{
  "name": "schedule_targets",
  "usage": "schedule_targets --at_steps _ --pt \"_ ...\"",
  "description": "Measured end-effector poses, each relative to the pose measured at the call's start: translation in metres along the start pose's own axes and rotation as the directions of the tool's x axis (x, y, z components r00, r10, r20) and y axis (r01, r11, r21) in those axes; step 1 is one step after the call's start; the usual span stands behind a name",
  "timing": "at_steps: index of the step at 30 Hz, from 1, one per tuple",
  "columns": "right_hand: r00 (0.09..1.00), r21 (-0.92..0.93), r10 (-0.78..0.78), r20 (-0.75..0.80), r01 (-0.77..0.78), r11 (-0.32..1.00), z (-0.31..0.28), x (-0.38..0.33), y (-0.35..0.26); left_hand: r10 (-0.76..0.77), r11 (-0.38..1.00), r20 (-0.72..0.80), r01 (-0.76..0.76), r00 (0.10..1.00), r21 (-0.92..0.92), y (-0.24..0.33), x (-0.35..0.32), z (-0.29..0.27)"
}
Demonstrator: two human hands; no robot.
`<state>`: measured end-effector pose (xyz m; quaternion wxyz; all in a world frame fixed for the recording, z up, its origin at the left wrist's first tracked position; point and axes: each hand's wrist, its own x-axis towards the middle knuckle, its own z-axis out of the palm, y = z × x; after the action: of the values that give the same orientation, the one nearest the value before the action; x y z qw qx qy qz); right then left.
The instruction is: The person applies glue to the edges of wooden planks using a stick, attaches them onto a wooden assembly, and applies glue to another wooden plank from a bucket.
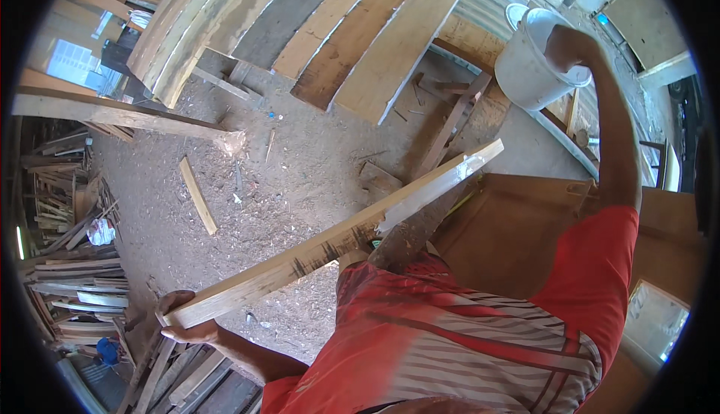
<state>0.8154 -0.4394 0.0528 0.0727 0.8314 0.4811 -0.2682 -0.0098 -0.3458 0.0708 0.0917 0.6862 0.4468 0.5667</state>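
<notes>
Left hand (186, 320) gripping lower-left end of long board (330, 247); right hand (568, 48) dipped in white bucket (521, 69), fingers hidden, can't tell if closed. Board slants across in front of person (480, 331), white smear (431, 199) near upper end. Beyond: row of wide planks (409, 39); loose strip (198, 196) on floor (300, 151).

Left hand (199, 331) grips; raised right hand (568, 46) seems curled.
</notes>
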Motion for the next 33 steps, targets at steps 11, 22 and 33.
schedule_targets --at_steps 11,22,33 --pt "0.907 0.323 0.111 -0.405 0.029 0.946 0.03 -0.162 -0.002 -0.093 0.996 0.065 0.094 0.994 -0.005 -0.04 0.022 0.013" --pt "0.893 0.814 0.322 -0.313 0.077 0.576 0.211 -0.237 -0.129 -0.007 1.0 0.005 0.007 1.0 -0.019 -0.073 0.04 0.032" --pt "0.719 0.488 0.258 -0.645 0.128 0.864 0.247 -0.243 -0.223 0.13 0.989 0.046 -0.133 0.99 0.071 -0.087 0.042 0.02"
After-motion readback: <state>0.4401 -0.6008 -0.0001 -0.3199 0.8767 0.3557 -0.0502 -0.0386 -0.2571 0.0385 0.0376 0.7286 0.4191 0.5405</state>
